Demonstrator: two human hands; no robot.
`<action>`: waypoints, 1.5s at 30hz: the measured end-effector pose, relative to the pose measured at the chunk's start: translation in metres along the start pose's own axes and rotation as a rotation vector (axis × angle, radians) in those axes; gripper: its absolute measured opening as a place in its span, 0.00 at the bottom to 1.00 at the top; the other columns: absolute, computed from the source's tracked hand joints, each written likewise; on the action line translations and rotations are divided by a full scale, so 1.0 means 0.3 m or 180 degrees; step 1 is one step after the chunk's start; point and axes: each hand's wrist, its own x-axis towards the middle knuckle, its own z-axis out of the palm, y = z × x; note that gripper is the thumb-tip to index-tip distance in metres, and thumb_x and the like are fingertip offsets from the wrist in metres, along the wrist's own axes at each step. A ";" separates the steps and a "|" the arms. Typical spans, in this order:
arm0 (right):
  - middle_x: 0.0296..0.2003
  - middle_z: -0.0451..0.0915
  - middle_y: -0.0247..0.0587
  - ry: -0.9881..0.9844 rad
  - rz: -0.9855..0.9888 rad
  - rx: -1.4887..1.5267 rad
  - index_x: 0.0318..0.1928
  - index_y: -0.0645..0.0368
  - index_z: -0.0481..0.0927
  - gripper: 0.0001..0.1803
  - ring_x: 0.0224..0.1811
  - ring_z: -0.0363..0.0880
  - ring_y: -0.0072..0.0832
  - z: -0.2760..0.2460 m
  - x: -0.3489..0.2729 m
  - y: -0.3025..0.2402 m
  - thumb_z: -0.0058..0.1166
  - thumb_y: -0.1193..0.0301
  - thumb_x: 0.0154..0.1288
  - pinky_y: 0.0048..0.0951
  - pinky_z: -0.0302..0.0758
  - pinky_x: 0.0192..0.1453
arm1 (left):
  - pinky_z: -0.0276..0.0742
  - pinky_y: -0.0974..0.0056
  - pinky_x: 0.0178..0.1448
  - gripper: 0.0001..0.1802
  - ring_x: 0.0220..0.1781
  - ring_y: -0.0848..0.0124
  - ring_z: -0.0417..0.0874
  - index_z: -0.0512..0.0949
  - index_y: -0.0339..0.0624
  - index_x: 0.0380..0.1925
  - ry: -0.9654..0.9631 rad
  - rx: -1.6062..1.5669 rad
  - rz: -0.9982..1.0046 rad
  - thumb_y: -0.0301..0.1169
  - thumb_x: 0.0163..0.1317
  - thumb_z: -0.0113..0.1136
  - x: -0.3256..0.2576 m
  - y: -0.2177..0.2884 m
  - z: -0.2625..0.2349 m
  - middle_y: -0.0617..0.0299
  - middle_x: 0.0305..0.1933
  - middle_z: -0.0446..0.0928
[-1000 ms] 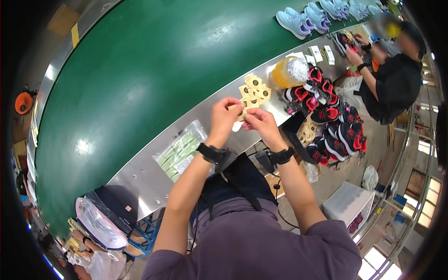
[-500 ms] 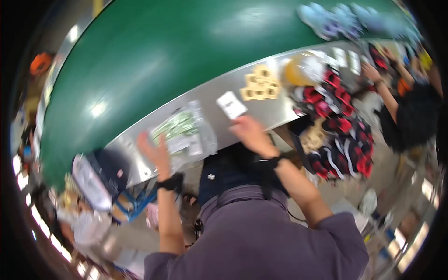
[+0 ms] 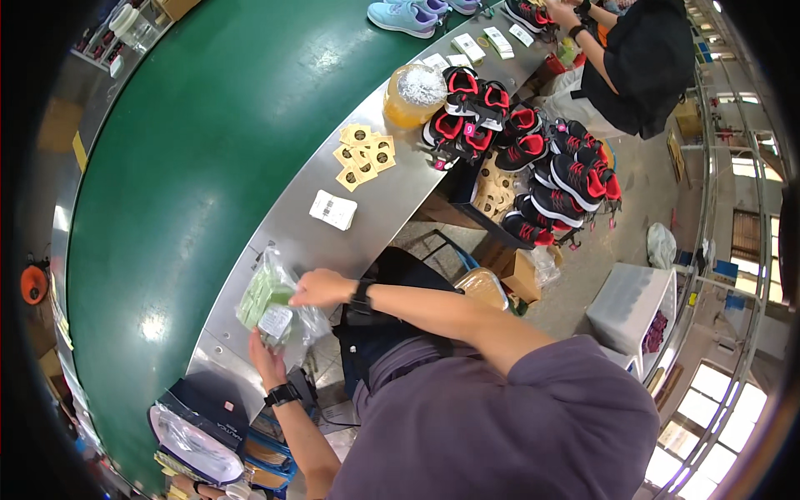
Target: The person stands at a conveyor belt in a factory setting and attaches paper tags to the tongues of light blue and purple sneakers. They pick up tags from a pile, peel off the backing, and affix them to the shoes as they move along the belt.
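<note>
A clear bag of green packets is being handled on the metal ledge, apparently being pinched by the right hand, finger closure of the left hand being indeterminable, while steady control is seemingly being called for next.

The bag lies left of the card stack.

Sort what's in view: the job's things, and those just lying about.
Likely the job's:
clear bag of green pieces, at left hand and right hand
perhaps white cards and tan squares nearby

Seemingly lying about:
yellowish jar
pale bin on the floor
</note>
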 end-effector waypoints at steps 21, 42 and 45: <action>0.37 0.74 0.34 0.3585 0.0451 0.1071 0.36 0.70 0.78 0.10 0.39 0.72 0.22 -0.862 -0.953 0.542 0.54 0.73 0.57 0.23 0.67 0.44 | 0.74 0.64 0.48 0.22 0.45 0.66 0.79 0.73 0.32 0.47 -0.5626 0.3214 0.0918 0.42 0.64 0.53 -0.288 -0.137 1.241 0.53 0.41 0.79; 0.35 0.78 0.44 0.2245 -0.0504 -0.1172 0.36 0.63 0.76 0.04 0.36 0.77 0.37 -0.780 -0.487 0.068 0.53 0.77 0.59 0.32 0.73 0.41 | 0.76 0.66 0.45 0.16 0.43 0.70 0.81 0.75 0.32 0.43 -0.2503 0.2841 0.0177 0.35 0.64 0.55 0.191 0.209 0.679 0.55 0.41 0.80; 0.47 0.75 0.55 0.1292 -0.0753 -0.1001 0.49 0.64 0.72 0.16 0.52 0.73 0.50 -0.584 -0.179 0.059 0.52 0.73 0.60 0.40 0.71 0.55 | 0.76 0.66 0.50 0.22 0.47 0.69 0.80 0.65 0.30 0.54 -0.1861 0.1212 -0.0241 0.31 0.64 0.55 0.161 0.085 0.696 0.53 0.46 0.77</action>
